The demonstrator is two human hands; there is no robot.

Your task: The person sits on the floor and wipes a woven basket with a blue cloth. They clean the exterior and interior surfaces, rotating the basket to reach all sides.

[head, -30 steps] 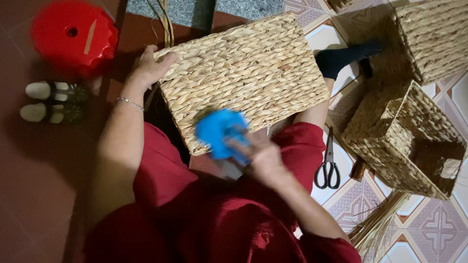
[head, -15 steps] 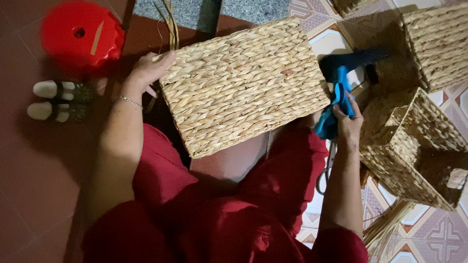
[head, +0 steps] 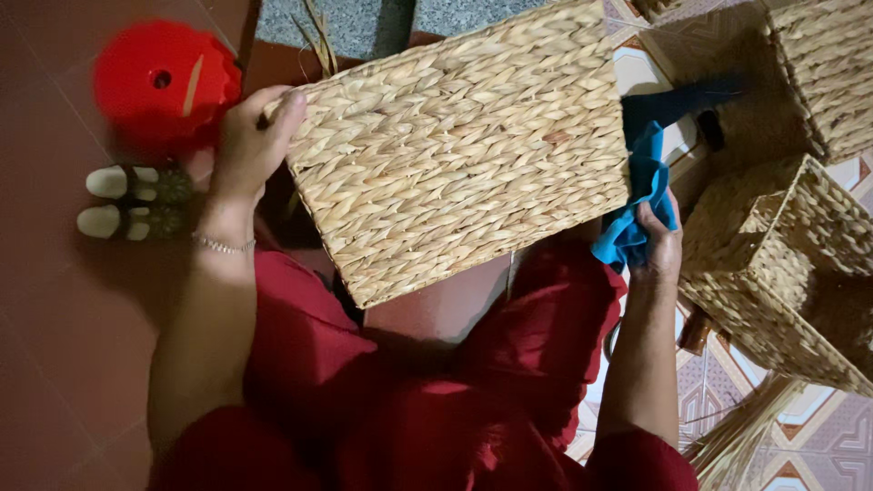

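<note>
- Woven basket (head: pixel 464 155): lies tilted across the seated person's lap, one broad side up.
- Left hand (head: pixel 250 136): fingers curled over the basket's far-left corner, steadying it.
- Right hand (head: pixel 657 244): fingers clenched on a blue cloth (head: pixel 637 195), pressed against the basket's right end.

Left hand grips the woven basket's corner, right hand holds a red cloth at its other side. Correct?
Not quite: the cloth is blue, not red, as the head view shows. The left hand does grip the woven basket corner, and the right hand holds the cloth at its other side.
</note>
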